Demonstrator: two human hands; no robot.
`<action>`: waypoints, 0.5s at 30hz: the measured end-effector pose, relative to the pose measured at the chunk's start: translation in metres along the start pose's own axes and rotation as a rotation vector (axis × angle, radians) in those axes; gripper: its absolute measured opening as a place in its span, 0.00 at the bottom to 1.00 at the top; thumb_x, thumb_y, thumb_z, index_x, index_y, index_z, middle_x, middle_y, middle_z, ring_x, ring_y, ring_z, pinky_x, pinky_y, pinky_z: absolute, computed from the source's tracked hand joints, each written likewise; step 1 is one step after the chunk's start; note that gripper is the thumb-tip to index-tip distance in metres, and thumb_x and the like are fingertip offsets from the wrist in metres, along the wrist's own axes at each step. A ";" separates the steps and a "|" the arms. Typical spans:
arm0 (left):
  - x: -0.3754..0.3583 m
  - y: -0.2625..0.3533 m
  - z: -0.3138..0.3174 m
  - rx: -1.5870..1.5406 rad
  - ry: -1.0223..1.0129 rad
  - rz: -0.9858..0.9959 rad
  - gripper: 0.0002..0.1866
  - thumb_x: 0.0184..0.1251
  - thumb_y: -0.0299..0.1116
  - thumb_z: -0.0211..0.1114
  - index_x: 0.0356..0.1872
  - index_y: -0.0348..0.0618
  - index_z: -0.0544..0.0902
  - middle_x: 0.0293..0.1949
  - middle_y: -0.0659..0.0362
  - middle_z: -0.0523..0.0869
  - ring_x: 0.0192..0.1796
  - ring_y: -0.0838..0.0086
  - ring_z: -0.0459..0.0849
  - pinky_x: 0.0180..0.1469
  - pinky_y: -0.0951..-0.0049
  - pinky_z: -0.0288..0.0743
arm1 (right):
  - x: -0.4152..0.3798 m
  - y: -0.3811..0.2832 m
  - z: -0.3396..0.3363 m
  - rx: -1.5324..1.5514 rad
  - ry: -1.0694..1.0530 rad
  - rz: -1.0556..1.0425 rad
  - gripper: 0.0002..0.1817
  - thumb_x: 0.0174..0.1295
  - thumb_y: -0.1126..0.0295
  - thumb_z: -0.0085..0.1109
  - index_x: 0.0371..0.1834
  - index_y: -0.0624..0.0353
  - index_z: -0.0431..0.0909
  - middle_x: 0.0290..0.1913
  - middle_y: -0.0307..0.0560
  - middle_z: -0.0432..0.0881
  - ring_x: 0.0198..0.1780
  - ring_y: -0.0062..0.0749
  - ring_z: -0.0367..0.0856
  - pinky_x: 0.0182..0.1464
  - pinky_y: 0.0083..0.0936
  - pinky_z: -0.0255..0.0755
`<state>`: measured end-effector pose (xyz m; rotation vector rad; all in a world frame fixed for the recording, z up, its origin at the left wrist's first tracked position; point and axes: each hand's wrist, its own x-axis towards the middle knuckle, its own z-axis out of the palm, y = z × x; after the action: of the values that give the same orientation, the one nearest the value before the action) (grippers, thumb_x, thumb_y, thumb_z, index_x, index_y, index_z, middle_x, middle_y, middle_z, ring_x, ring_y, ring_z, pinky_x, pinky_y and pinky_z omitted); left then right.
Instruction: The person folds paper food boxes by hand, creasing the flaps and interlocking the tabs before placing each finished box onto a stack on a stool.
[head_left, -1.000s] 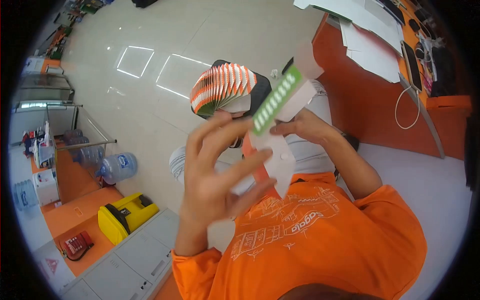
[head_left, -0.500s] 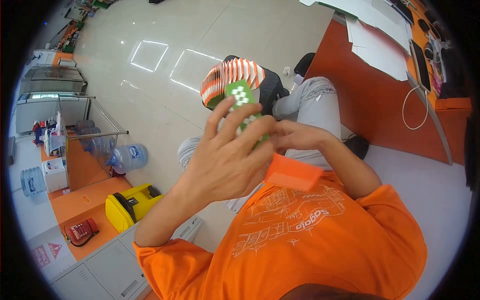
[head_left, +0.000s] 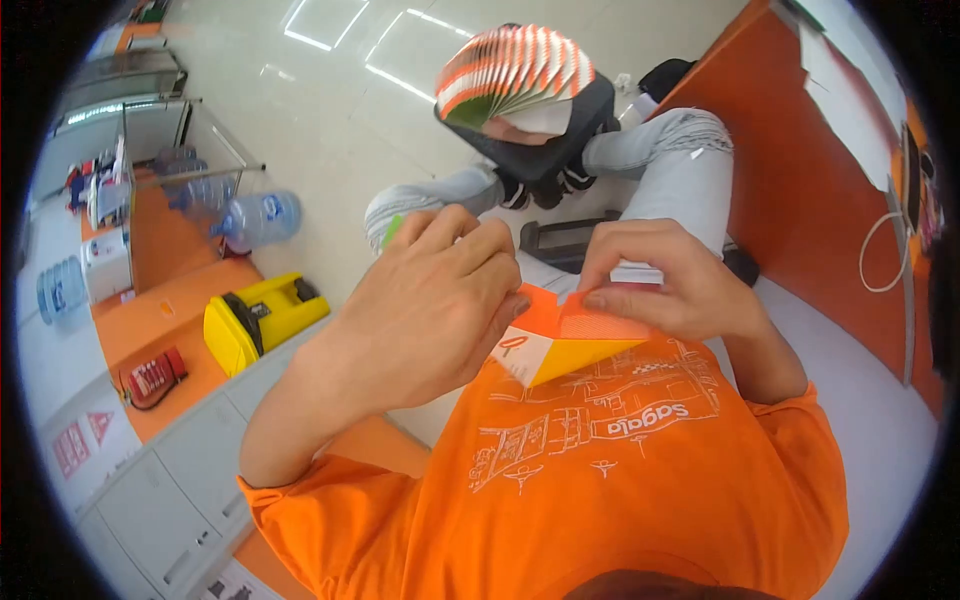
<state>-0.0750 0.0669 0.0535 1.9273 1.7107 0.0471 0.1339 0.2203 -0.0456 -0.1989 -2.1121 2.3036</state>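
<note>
The floor (head_left: pixel 330 110) of pale glossy tile fills the upper left, and the orange table (head_left: pixel 800 170) runs down the right, its top mostly cut off by the dark lens edge. The person's orange shirt (head_left: pixel 620 480) covers the lower middle and hides the lap. One black chair (head_left: pixel 545 140) stands ahead of the knees, carrying one fanned stack of folded cards (head_left: pixel 515 75), orange, white and green; what lies under the fan is hard to make out. One yellow case (head_left: pixel 255 315) sits on the floor at left, with one water bottle (head_left: pixel 260 218) lying beyond it; further bottles behind are too blurred to count.

The left hand (head_left: pixel 425 310) has its fingers curled close together, pressing the card's (head_left: pixel 560 340) left edge; its fingertips are hidden under the hand. The right hand (head_left: pixel 665 280) pinches the card's upper edge between thumb and fingers. The one card is held just above the chest, between both hands: a folded piece with an orange textured flap, a yellow wedge and a white corner bearing an orange mark.
</note>
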 end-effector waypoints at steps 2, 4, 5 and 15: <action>-0.006 -0.003 0.003 -0.063 -0.051 -0.024 0.06 0.70 0.32 0.66 0.38 0.39 0.81 0.43 0.53 0.80 0.49 0.55 0.79 0.53 0.59 0.72 | 0.001 -0.009 0.004 -0.357 -0.006 -0.257 0.06 0.61 0.76 0.71 0.39 0.60 0.83 0.38 0.45 0.83 0.41 0.38 0.81 0.50 0.34 0.73; -0.007 -0.005 0.005 -0.118 -0.207 -0.078 0.07 0.72 0.32 0.65 0.39 0.38 0.82 0.40 0.52 0.82 0.46 0.52 0.83 0.49 0.56 0.74 | 0.001 -0.018 0.007 -0.427 -0.065 -0.286 0.08 0.58 0.77 0.72 0.38 0.59 0.84 0.38 0.44 0.82 0.42 0.40 0.81 0.51 0.36 0.73; -0.007 -0.005 0.008 -0.131 -0.201 -0.087 0.07 0.72 0.32 0.65 0.39 0.38 0.82 0.40 0.52 0.82 0.46 0.52 0.83 0.49 0.56 0.74 | 0.001 -0.020 0.008 -0.510 -0.097 -0.328 0.09 0.54 0.78 0.73 0.37 0.59 0.84 0.38 0.44 0.82 0.43 0.43 0.81 0.53 0.39 0.72; 0.010 -0.009 0.029 -0.285 -0.355 -0.020 0.08 0.71 0.30 0.64 0.36 0.34 0.82 0.30 0.46 0.86 0.35 0.46 0.85 0.41 0.52 0.78 | -0.008 -0.018 0.029 -0.951 -0.022 -0.611 0.10 0.51 0.71 0.73 0.38 0.52 0.85 0.43 0.38 0.81 0.47 0.39 0.79 0.55 0.53 0.70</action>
<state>-0.0703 0.0660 0.0223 1.5996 1.4043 -0.0534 0.1377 0.1928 -0.0249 0.4144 -2.5958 0.8936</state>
